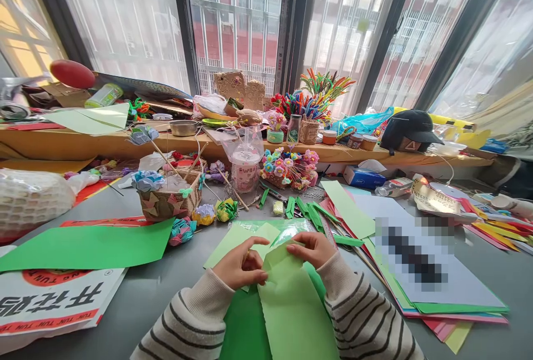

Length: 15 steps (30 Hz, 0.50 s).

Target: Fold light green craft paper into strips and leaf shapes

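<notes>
A long sheet of light green paper (pixel 297 310) stands in front of me, its far end creased. My left hand (pixel 244 263) curls at the paper's left edge, thumb and fingers pinching it. At the upper right corner, my right hand (pixel 312 249) grips the same sheet between thumb and fingers. Beneath it lies a darker green sheet (pixel 244 326). More pale green paper (pixel 225 243) and a clear plastic sleeve (pixel 291 229) lie just beyond my hands. Several folded green paper strips (pixel 312 215) are scattered past them.
To the left are a green sheet (pixel 91 246), a printed bag (pixel 54 304) and a basket (pixel 170 201) with paper flowers. A lidded cup (pixel 245 174) stands behind. A paper stack (pixel 420 271) lies right. A cap (pixel 410 129) rests on the wooden ledge (pixel 328 153).
</notes>
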Tool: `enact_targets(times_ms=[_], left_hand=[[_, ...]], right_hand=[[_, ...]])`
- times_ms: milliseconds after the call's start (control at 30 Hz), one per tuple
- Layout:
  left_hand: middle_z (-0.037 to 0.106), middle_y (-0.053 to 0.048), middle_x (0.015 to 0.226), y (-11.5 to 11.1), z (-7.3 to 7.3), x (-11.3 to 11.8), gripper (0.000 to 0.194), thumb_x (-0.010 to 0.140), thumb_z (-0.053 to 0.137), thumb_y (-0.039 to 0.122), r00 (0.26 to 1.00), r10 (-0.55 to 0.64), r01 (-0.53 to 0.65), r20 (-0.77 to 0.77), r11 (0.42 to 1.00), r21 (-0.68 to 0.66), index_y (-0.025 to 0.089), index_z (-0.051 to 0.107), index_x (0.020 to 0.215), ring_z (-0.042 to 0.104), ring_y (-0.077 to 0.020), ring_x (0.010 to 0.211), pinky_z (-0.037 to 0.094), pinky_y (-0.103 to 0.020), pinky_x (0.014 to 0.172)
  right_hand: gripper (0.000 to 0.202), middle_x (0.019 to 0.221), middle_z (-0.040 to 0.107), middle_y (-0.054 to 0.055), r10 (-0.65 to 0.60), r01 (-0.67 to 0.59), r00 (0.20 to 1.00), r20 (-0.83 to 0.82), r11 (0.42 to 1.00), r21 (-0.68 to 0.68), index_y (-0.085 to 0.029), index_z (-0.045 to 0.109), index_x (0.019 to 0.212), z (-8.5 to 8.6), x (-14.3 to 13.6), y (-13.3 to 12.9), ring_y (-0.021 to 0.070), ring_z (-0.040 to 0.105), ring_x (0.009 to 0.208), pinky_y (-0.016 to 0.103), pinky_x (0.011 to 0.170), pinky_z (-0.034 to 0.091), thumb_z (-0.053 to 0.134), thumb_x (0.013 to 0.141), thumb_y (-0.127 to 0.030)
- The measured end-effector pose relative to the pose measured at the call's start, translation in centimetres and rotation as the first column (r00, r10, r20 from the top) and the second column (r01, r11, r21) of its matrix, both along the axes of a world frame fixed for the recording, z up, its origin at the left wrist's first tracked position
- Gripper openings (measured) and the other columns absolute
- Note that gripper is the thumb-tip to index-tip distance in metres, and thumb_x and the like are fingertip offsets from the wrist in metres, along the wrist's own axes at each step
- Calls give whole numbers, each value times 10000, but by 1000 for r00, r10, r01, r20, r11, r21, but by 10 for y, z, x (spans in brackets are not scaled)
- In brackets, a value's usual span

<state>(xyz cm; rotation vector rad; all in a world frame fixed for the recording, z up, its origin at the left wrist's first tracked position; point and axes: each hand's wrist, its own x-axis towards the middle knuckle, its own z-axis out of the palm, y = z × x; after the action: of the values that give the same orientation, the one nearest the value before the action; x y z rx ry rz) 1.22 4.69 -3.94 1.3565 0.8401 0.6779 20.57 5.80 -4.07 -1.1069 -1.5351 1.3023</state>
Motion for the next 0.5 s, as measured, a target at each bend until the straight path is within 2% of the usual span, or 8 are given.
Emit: enact_targets(times_ms=[100, 200, 333, 500], left_hand=[[492, 68, 511, 2, 1, 4, 360, 568, 603, 265, 994, 104, -104, -20, 994, 43, 142, 449, 869, 532, -88, 477, 429, -201, 455], [517, 34, 527, 3, 0, 7, 325, 589, 569, 323, 985, 166, -163, -52, 985, 50, 117, 509, 833, 543, -111, 466, 412, -191, 376], [590, -17, 625, 3, 1, 8, 327, 599, 557, 323, 972, 228, -226, -49, 973, 51, 109, 553, 846, 541, -104, 423, 411, -196, 364], [607, -27, 680, 3, 3, 7, 251, 562, 591, 299, 946, 324, -320, -18, 941, 106, 122, 606, 739, 500, -79, 432, 448, -206, 411]], right_hand=[[290, 447, 480, -34, -72, 71, 996, -42, 997, -43, -123, 573, 591, -2, -6, -1, 73, 448, 392, 203, 367, 386, 618, 502, -395], [307, 463, 487, -29, -91, 83, 991, -101, 993, -89, -121, 571, 591, -4, -10, -1, 79, 462, 394, 217, 356, 422, 631, 475, -399], [346, 558, 538, -4, -54, 30, 983, -178, 991, -132, -124, 588, 701, -5, -12, -2, 86, 497, 456, 200, 356, 461, 644, 469, -374], [367, 609, 564, 7, -5, -37, 968, -251, 986, -164, -130, 593, 788, -5, -11, -3, 85, 520, 494, 204, 408, 499, 644, 496, -345]])
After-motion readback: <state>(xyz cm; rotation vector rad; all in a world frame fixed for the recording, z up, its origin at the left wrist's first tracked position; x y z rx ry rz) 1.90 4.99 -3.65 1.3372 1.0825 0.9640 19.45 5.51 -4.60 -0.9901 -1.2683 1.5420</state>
